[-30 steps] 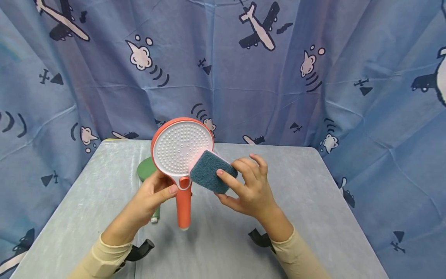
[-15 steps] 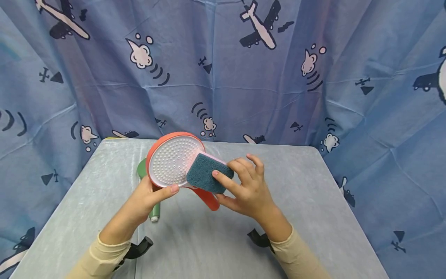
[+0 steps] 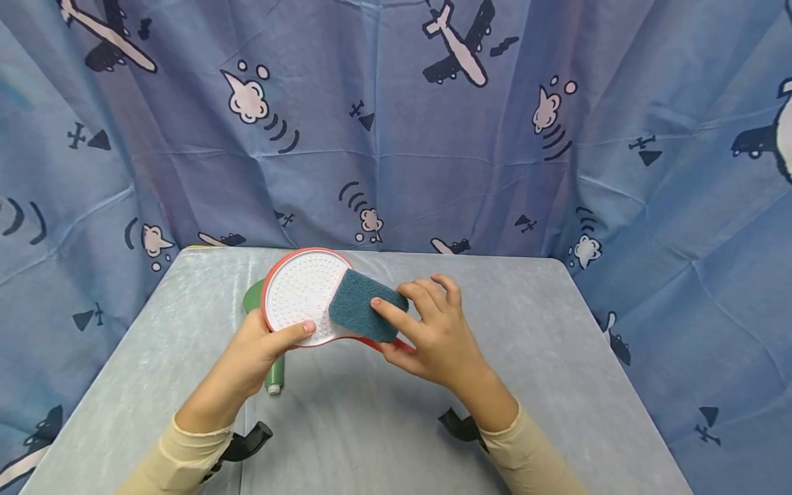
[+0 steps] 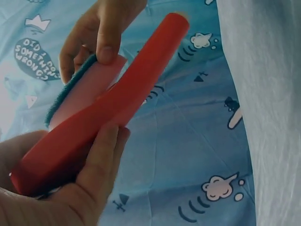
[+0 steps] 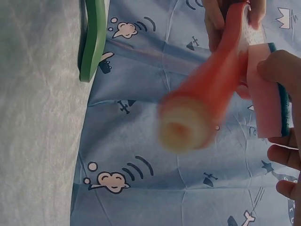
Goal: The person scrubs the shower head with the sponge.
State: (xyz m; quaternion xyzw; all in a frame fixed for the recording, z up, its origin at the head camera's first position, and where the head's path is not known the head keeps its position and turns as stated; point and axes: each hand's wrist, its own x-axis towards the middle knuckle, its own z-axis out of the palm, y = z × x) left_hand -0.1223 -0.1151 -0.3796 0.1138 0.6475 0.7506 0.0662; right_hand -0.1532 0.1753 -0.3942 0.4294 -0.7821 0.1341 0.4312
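My left hand (image 3: 250, 354) grips an orange shower head (image 3: 303, 295) by its round head, thumb on the white nozzle face and fingers behind, as the left wrist view shows. The orange handle (image 4: 150, 61) points off to the right, partly hidden by the sponge in the head view. With thumb and fingers my right hand (image 3: 436, 333) pinches a scouring sponge (image 3: 368, 306), its dark green scrub side facing me. The sponge's pink side (image 5: 263, 94) lies against the lower right of the nozzle face. Both things are held up over the table.
Behind my left hand a green shower head (image 3: 275, 375) lies on the grey cloth-covered table (image 3: 495, 330), mostly covered in the head view. A blue curtain (image 3: 396, 124) with printed planes hangs behind the table. Black straps (image 3: 247, 441) sit at both wrists.
The orange shower head has turned in my left hand, its handle swinging from straight down to the right, and its head has dropped lower. The sponge has shifted slightly left.
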